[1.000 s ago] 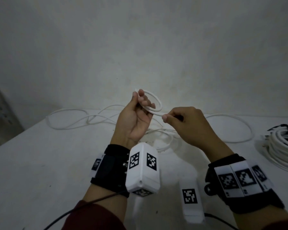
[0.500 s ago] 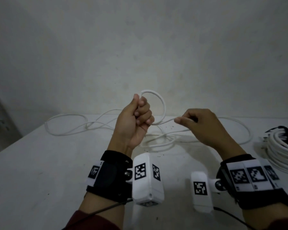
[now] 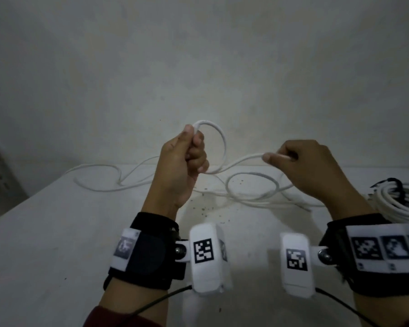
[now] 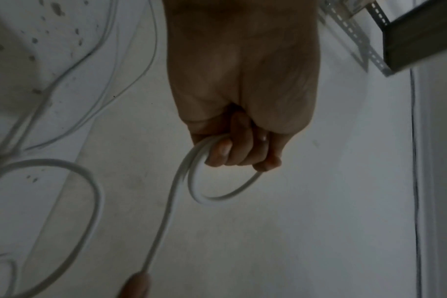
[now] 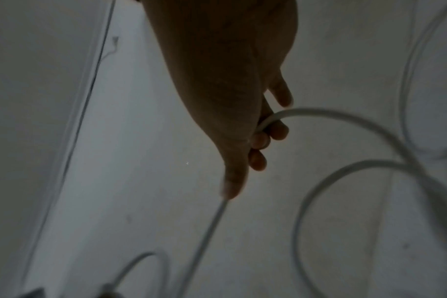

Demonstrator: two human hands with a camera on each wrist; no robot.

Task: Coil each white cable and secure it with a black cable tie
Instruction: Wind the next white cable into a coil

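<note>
Overhead, left hand (image 3: 182, 166) fists a white cable (image 3: 222, 142) loop; right hand (image 3: 309, 168) pinches its tail.

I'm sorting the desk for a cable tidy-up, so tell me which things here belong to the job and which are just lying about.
Part of the job:
- white cable, one loop gripped in the left hand, fed by the right hand
- finished coil with its black tie

Just lying about:
- table
- dark specks
- metal shelf
</note>
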